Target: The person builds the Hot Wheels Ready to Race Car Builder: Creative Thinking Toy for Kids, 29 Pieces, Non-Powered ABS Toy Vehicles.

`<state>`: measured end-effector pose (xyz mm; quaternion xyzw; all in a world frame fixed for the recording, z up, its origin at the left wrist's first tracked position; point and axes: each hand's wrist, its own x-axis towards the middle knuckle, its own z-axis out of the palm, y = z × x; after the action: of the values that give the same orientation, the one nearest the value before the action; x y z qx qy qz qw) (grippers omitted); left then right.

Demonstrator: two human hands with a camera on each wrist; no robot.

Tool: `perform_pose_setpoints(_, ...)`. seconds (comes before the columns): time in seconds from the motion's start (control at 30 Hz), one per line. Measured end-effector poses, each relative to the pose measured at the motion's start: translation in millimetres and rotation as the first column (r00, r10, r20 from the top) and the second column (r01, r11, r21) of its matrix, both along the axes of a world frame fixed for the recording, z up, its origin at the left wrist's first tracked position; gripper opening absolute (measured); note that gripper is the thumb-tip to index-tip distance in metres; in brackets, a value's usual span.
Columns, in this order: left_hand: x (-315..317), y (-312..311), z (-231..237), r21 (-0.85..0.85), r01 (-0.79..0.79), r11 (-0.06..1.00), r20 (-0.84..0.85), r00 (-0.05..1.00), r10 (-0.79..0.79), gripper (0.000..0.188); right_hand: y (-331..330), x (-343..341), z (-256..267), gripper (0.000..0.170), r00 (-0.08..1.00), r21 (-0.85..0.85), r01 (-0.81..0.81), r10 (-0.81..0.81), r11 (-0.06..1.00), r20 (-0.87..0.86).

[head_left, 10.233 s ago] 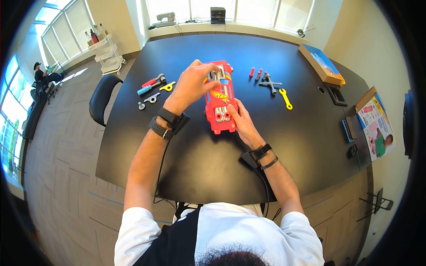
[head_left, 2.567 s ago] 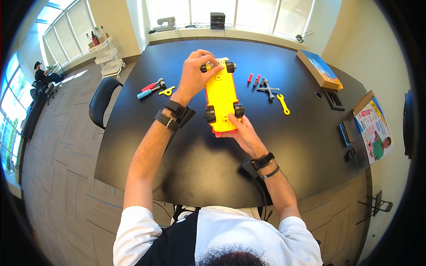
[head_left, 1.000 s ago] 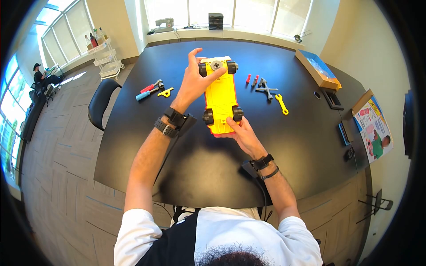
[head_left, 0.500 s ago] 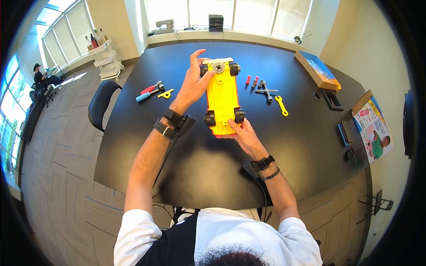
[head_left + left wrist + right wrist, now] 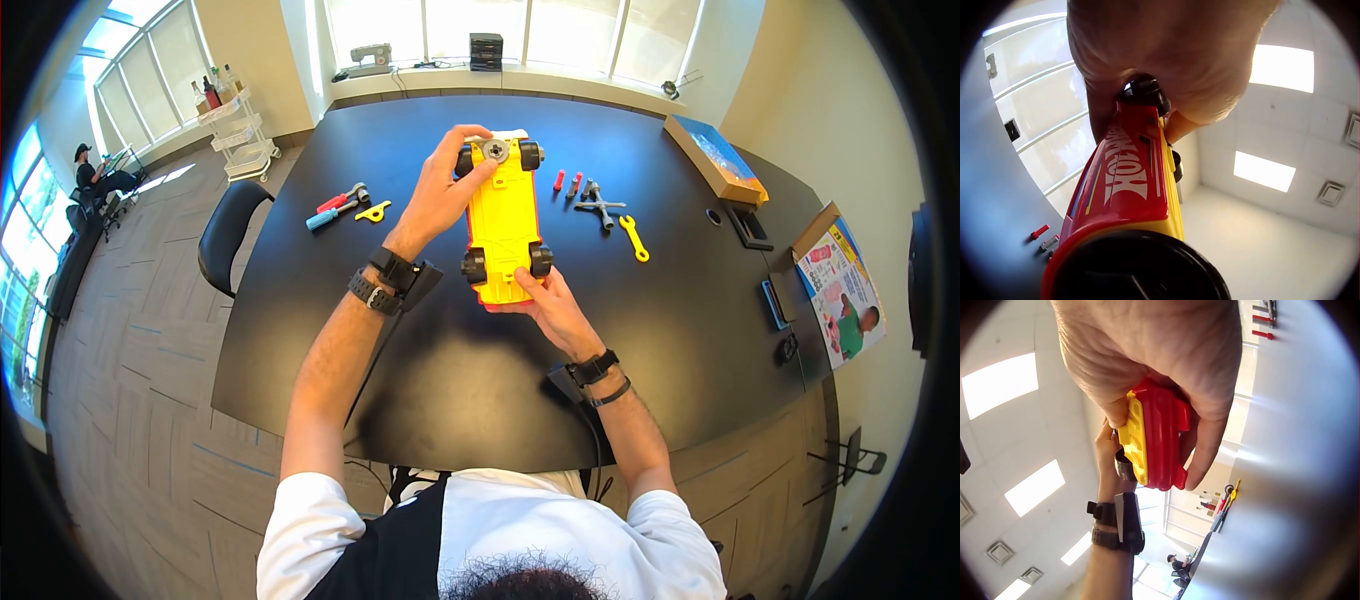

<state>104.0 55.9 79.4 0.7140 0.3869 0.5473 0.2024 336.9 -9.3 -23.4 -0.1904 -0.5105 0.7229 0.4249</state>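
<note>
In the head view a red toy car [image 5: 503,215] is held up over the table with its yellow underside toward me. A grey round screw head [image 5: 496,150] with a cross-shaped hole sits at its far end, between the black wheels. My left hand [image 5: 440,190] grips that end, thumb beside the screw head and index finger curled along the far edge. The left wrist view shows this hand straddling the red side. My right hand [image 5: 555,312] holds the near end, thumb on the yellow base, fingers behind the red body.
On the dark table [image 5: 640,330] at left lie a red-handled hammer [image 5: 343,197], a blue-handled tool [image 5: 332,214] and a yellow piece [image 5: 374,211]. To the right are small red-topped pieces [image 5: 567,182], a grey cross wrench [image 5: 600,206], a yellow wrench [image 5: 634,239] and an open box [image 5: 717,158].
The car has turned from red top to yellow underside. Two grey pieces have gone from the table's left. Just now my left index finger has come down onto the car's far edge.
</note>
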Motion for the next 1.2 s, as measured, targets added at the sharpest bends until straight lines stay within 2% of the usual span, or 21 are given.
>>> perform_pose_setpoints(0.03,0,2,-2,0.068,-0.029,0.997,-0.019,0.999,0.031,0.033,0,0,0,0.049,1.0,0.008,-0.002,0.002,1.0,-0.001)
perform_pose_setpoints(0.13,0,6,-6,0.107,-0.028,0.994,-0.016,0.999,0.03,0.032,3,1,-5,0.049,0.999,0.015,0.005,-0.006,1.0,0.035)
perform_pose_setpoints(0.47,-1,7,-1,0.069,-0.011,0.998,0.032,0.999,0.009,0.027,1,-2,-3,0.05,1.0,-0.026,-0.022,0.022,0.999,-0.009)
perform_pose_setpoints(0.77,-8,10,-7,0.092,-0.008,0.996,-0.062,0.998,0.013,0.033,3,-2,-3,0.05,0.999,-0.037,-0.05,0.051,0.998,0.009)
perform_pose_setpoints(0.87,-6,5,-11,0.179,-0.039,0.983,-0.116,0.991,0.061,0.041,6,0,-10,0.051,0.998,-0.049,-0.055,0.055,0.997,-0.008)
perform_pose_setpoints(0.93,-5,4,-13,0.067,-0.055,0.996,0.159,0.986,0.043,0.054,6,1,-8,0.055,0.999,-0.009,0.017,-0.017,1.0,0.03)
perform_pose_setpoints(0.97,-7,3,-14,0.069,-0.052,0.996,0.159,0.986,0.04,0.054,8,1,-9,0.055,0.999,-0.008,0.02,-0.019,1.0,0.03)
perform_pose_setpoints(1.0,-8,-10,-5,-0.116,-0.095,0.989,0.296,0.947,0.126,0.061,10,1,-12,0.059,0.996,0.09,0.076,-0.08,0.993,0.034)
perform_pose_setpoints(1.03,-12,-16,0,-0.302,-0.109,0.947,0.408,0.883,0.232,0.076,12,1,-11,0.064,0.99,0.186,0.131,-0.139,0.974,0.033)
perform_pose_setpoints(1.07,-26,-17,-7,-0.302,-0.108,0.947,0.408,0.883,0.231,0.076,14,4,-10,0.064,0.99,0.185,0.132,-0.14,0.974,0.033)
perform_pose_setpoints(1.1,-49,-15,-20,-0.511,0.063,0.857,0.303,0.946,0.111,0.088,17,8,-5,0.068,0.977,0.319,0.168,-0.199,0.933,0.069)
perform_pose_setpoints(1.13,-65,-10,-34,-0.7,0.192,0.688,0.227,0.973,-0.041,0.101,21,11,0,0.072,0.96,0.45,0.193,-0.262,0.872,0.096)
perform_pose_setpoints(1.17,-70,-9,-54,-0.718,0.397,0.572,0.352,0.916,-0.195,0.11,28,12,6,0.081,0.949,0.548,0.218,-0.306,0.808,0.074)
perform_pose_setpoints(1.2,-72,-11,-58,-0.739,0.562,0.372,0.474,0.826,-0.305,0.11,33,15,15,0.081,0.949,0.548,0.221,-0.307,0.806,0.069)
